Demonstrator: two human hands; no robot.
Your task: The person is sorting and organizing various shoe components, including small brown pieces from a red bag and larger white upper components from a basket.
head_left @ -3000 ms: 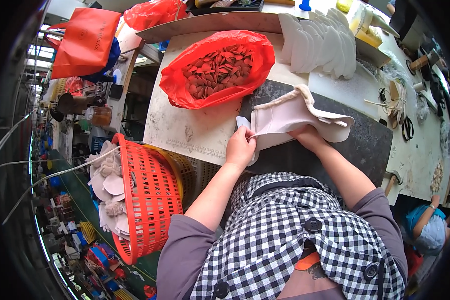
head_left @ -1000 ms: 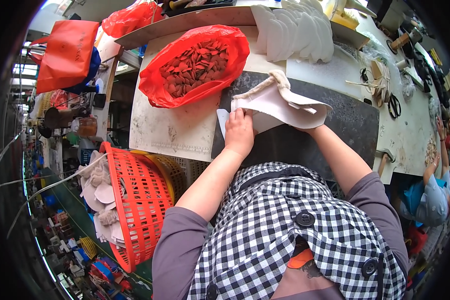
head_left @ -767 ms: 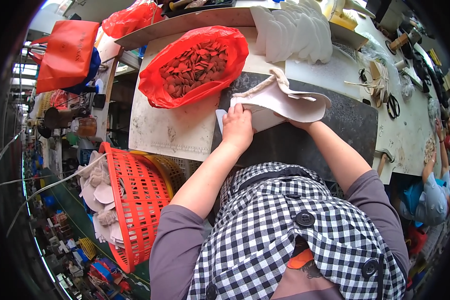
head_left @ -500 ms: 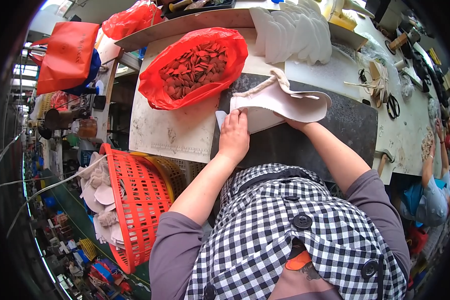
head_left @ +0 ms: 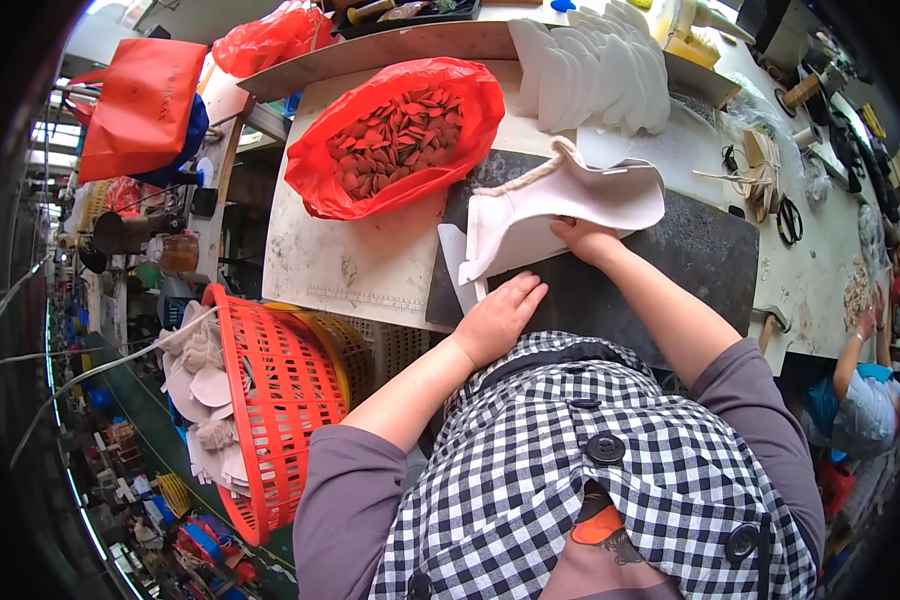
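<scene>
A white, boot-shaped fabric piece (head_left: 570, 200) with a cord-trimmed edge lies on a dark mat (head_left: 700, 265) in front of me. My right hand (head_left: 585, 238) grips its near edge, fingers tucked under the fabric. My left hand (head_left: 500, 318) rests flat on the mat just below the piece's left corner, fingers stretched out and holding nothing. Its fingertips are close to a narrow white strip (head_left: 458, 268) that pokes out at the mat's left edge.
A red bag of brown leaf-shaped pieces (head_left: 400, 135) sits at the back left, a stack of white cut pieces (head_left: 595, 70) behind the mat. An orange basket (head_left: 270, 400) with white scraps stands at my left. Scissors (head_left: 788, 218) lie right. A co-worker (head_left: 860, 400) sits far right.
My left hand has come off the white piece's left corner and drawn back toward me onto the mat. My right hand keeps its hold on the piece.
</scene>
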